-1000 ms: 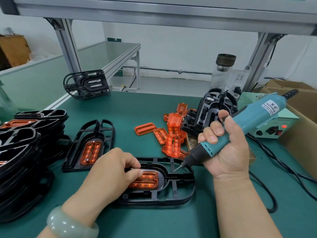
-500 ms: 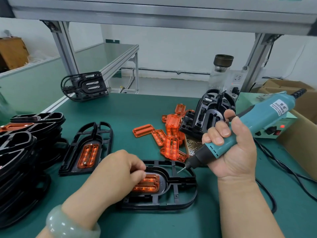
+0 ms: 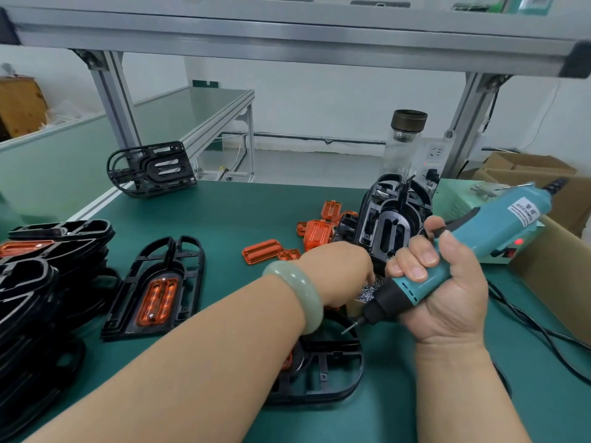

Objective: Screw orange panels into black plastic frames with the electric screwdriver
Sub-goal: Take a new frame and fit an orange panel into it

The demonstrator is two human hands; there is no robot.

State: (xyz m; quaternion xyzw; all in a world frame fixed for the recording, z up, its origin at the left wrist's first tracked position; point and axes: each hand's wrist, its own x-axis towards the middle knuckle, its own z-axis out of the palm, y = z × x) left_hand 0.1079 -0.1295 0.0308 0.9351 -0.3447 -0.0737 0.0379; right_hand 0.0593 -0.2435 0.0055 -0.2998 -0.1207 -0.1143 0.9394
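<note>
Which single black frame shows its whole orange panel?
The flat frame just left of the left forearm, beside the stack; the near frame's panel is mostly hidden, the far-left one empty.

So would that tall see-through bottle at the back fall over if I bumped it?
Probably, yes. The bottle stands upright, tall and narrow, with a chunky dark lid on top, so a sideways bump could likely tip it. It looks like clear glass, so it may be fragile. Being round, it might roll once down.

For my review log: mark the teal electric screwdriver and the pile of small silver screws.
teal electric screwdriver (image 3: pixel 479 238): head view, middle of the barrel.
pile of small silver screws (image 3: pixel 371 290): head view, centre of the visible heap.
</note>
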